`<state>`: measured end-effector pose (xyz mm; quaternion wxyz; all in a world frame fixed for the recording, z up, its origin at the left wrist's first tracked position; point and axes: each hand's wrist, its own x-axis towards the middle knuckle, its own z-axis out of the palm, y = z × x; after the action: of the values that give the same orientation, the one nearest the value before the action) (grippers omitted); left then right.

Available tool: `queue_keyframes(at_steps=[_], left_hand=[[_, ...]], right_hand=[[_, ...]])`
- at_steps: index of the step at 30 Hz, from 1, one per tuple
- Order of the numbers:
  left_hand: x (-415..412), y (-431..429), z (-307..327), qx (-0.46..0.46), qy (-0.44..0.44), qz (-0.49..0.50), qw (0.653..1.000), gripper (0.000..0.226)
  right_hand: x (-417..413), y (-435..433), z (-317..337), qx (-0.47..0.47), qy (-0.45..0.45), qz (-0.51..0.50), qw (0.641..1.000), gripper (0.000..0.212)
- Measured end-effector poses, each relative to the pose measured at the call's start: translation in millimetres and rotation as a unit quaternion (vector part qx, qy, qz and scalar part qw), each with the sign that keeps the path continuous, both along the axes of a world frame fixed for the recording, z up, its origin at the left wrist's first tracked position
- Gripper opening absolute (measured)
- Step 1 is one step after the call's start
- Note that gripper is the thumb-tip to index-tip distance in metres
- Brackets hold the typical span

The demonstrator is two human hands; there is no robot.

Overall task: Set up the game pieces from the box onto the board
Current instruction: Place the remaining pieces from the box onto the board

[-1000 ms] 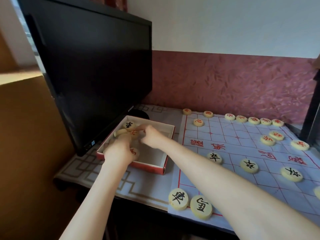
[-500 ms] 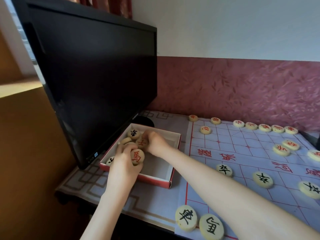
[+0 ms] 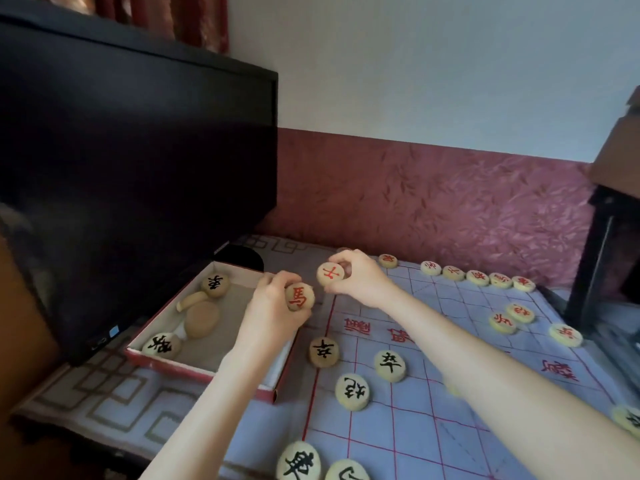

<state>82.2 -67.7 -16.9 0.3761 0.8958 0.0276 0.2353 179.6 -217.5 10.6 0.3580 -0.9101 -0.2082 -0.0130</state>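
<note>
Black pieces (image 3: 389,366) sitting on near half of board (image 3: 433,427), gaps showing. Left hand (image 3: 273,313) gripping red horse piece (image 3: 299,296), right hand (image 3: 360,282) pinching second red piece (image 3: 330,274), both hovering at box (image 3: 194,367) edge; a few pieces lying inside. Red row (image 3: 478,277) lining far edge, incomplete.

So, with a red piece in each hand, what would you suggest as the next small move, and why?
Probably carry the red xiangqi piece in the right hand to the gap in the far row of red pieces: it is held out of the box, and that row looks incomplete.
</note>
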Motion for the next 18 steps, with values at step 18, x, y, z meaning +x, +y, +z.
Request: queue_keyframes(at_steps=[18], left_hand=[[118, -99, 7, 0.009, 0.065, -0.096, 0.993, 0.039]], right_hand=[[124, -145, -20, -0.104, -0.004, -0.206, 0.973, 0.053]])
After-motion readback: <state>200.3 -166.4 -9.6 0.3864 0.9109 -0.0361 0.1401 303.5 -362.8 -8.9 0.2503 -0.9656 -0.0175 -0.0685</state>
